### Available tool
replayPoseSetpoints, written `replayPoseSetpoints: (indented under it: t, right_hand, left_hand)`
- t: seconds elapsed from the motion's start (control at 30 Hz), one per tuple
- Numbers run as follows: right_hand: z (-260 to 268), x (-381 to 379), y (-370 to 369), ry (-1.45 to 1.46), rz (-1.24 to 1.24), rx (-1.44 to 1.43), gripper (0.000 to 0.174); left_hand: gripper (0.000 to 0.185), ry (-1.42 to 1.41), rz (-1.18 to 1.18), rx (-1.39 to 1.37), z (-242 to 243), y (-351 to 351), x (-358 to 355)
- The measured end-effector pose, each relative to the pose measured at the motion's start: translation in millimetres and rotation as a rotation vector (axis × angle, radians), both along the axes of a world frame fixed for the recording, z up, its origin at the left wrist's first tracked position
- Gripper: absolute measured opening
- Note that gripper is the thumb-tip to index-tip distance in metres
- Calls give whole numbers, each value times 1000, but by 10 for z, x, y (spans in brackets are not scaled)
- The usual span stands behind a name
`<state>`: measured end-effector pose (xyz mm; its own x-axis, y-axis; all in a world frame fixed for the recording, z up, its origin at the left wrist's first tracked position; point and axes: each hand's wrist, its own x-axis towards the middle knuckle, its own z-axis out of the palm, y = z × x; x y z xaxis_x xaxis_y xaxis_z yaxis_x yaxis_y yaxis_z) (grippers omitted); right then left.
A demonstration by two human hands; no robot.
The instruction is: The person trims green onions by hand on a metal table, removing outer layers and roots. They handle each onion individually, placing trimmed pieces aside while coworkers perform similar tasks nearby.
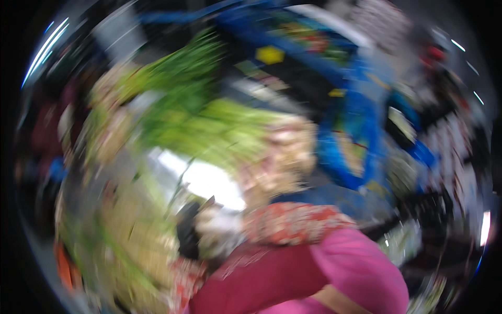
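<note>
Motion blurs the whole view. My right arm, in a red-and-white patterned sleeve [294, 223], reaches across my front to a pale shape, apparently my right hand [219, 229]. Beside it a dark shape, apparently my left hand [188, 231] in a dark glove, lies above the other patterned sleeve [186, 278]. The two touch or nearly touch; whether they hold something cannot be told. Just beyond them lies a large bunch of green leafy stalks with pale pinkish bulbs and roots [282, 157], resembling green garlic, beside a bright white patch [204, 180].
More green stalks [188, 66] and bulbs [113, 133] lie at the upper left. Pale stalks [141, 243] are heaped at the lower left. Blue bags or wraps [353, 117] stand on the right, near a blue-edged container [329, 70]. A whitish bucket-like container [119, 33] is at the top left.
</note>
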<state>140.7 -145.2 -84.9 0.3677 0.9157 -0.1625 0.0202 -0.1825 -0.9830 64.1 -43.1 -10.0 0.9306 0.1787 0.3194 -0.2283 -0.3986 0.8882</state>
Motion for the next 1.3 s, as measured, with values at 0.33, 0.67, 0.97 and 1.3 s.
replayPoseSetpoints:
  t: [0.33,0.67,0.97,1.3]
  right_hand:
    - [182,-24,-47,323,-47,154,29]
    - [261,-121,-73,132,-250,230,24]
    - [413,-60,-242,-286,-260,128,41]
    - [516,-17,-159,270,-320,121,8]
  left_hand:
    - [38,-30,-28,206,-112,17,-232]
    - [19,-131,27,294,-125,158,-117]
    - [24,134,179,-278,-185,148,-252]
    - [31,59,147,-757,-122,94,-249]
